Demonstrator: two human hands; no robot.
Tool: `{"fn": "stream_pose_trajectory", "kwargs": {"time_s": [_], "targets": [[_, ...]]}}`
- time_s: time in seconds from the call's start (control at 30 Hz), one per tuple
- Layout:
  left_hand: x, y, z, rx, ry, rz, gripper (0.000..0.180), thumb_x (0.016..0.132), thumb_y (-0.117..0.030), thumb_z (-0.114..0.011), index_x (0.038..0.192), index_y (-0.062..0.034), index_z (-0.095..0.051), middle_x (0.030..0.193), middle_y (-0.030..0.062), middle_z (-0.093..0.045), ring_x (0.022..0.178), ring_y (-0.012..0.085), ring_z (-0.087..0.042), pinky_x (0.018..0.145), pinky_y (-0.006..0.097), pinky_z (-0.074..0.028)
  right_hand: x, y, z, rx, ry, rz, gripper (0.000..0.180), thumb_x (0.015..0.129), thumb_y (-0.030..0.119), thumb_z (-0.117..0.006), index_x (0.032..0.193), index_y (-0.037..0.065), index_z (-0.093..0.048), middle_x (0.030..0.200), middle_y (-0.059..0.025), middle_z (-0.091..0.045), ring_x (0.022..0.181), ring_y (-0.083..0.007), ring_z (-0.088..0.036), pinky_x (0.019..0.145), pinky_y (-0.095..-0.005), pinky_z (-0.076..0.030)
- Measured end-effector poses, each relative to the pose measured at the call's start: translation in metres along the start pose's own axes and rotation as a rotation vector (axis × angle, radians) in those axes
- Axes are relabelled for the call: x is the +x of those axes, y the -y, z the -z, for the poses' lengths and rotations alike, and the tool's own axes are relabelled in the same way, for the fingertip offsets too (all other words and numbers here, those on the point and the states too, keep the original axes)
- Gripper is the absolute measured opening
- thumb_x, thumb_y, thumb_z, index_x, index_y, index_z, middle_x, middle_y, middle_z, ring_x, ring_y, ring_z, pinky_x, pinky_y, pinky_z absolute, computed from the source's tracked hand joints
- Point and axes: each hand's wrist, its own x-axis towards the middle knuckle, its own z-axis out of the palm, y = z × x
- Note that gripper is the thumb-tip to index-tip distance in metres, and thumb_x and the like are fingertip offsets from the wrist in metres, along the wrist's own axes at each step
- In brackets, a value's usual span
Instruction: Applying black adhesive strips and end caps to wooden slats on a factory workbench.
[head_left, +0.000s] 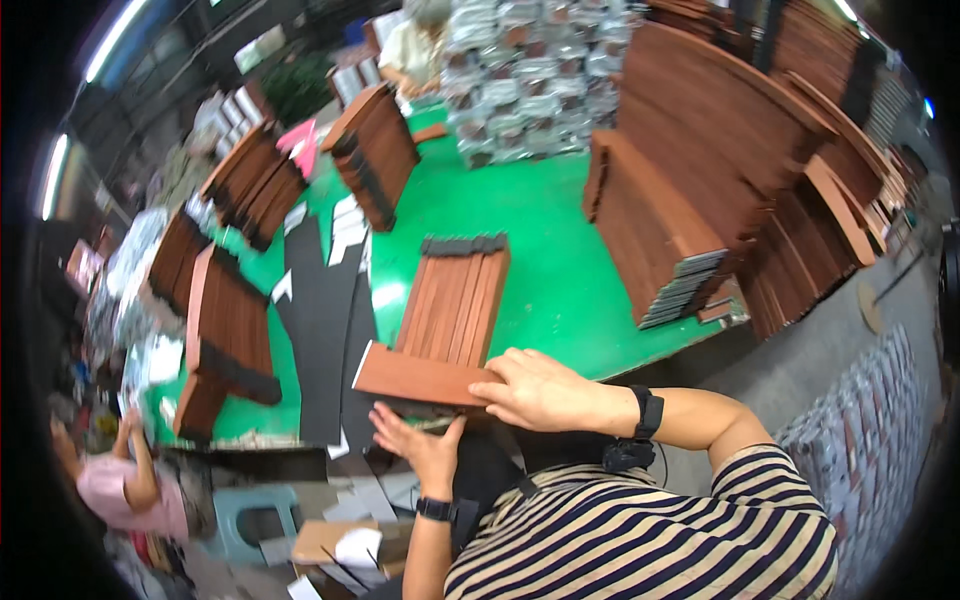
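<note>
Across the near end of a small stack of reddish-brown boards (452, 300) lies one more brown board (420, 378), with a pale left end. My right hand (540, 390) grips that board at its right end, thumb and fingers closed on it. Below the board's near edge, my left hand (425, 450) has its fingers spread and holds nothing; I cannot tell whether its fingertips touch the board. The stack's far ends are covered by dark end pieces (465, 244). Left of the stack, long black strips (325, 340) lie on the green table (540, 240).
Upright board stacks stand at left (232, 320), far left (375, 155) and right (655, 230). Behind the table rises a pile of plastic-wrapped bundles (530, 80). One person (415, 50) is at the far edge, another in pink (135, 490) at lower left, near a blue stool (255, 520).
</note>
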Motion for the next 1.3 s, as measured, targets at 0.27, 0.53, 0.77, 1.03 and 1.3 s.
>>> {"fn": "stream_pose_trajectory", "kwargs": {"time_s": [0.27, 0.53, 0.77, 1.03, 1.3], "targets": [[0.014, -0.006, 0.034, -0.051, 0.171, -0.046, 0.138, 0.054, -0.030, -0.095, 0.157, -0.0067, -0.006, 0.163, 0.0224, -0.002, 0.151, 0.0402, 0.001, 0.119, 0.058, -0.002, -0.024, -0.015, 0.167, -0.666, -0.494, -0.224, 0.035, 0.078, 0.012, -0.071, 0.112, 0.010, -0.063, 0.113, -0.0156, -0.061, 0.088, -0.0303, -0.061, 0.077, -0.0416, -0.050], [0.049, -0.014, 0.046, -0.110, 0.218, -0.156, 0.125, 0.065, -0.039, -0.088, 0.156, -0.0052, -0.009, 0.163, 0.0231, -0.001, 0.150, 0.0418, -0.001, 0.119, 0.056, -0.008, -0.073, -0.087, 0.174, -0.921, -0.506, -0.540, 0.020, 0.081, 0.012, -0.070, 0.101, 0.007, -0.067, 0.107, -0.0120, -0.065, 0.092, -0.0313, -0.063, 0.079, -0.0425, -0.052], [0.060, -0.010, 0.046, -0.168, 0.331, -0.202, 0.101, 0.079, -0.032, -0.078, 0.153, 0.0014, -0.017, 0.160, 0.0274, -0.013, 0.148, 0.0448, -0.010, 0.119, 0.050, -0.017, -0.070, -0.078, 0.173, -0.992, -0.422, -0.628, 0.031, 0.078, 0.009, -0.071, 0.108, 0.003, -0.065, 0.112, -0.0168, -0.065, 0.107, -0.0352, -0.059, 0.092, -0.0449, -0.048], [0.110, 0.003, 0.043, -0.413, 0.466, 0.016, 0.066, 0.090, -0.030, -0.069, 0.139, 0.0061, -0.044, 0.133, 0.0287, -0.056, 0.124, 0.0374, -0.057, 0.104, 0.041, -0.044, -0.015, -0.051, 0.018, 0.694, 0.081, -0.695, 0.081, 0.093, 0.037, -0.067, 0.150, -0.004, -0.026, 0.145, -0.0269, -0.042, 0.127, -0.0348, -0.051, 0.096, -0.0407, -0.050], [0.130, 0.016, 0.032, -0.504, 0.674, 0.083, 0.059, 0.088, -0.039, -0.071, 0.125, 0.0063, -0.060, 0.120, 0.0213, -0.066, 0.108, 0.0263, -0.066, 0.090, 0.035, -0.053, 0.037, -0.070, -0.039, 1.199, 0.080, -1.043, 0.091, 0.094, 0.040, -0.066, 0.149, -0.007, -0.011, 0.131, -0.0268, -0.045, 0.117, -0.0343, -0.056, 0.079, -0.0435, -0.058]]}}
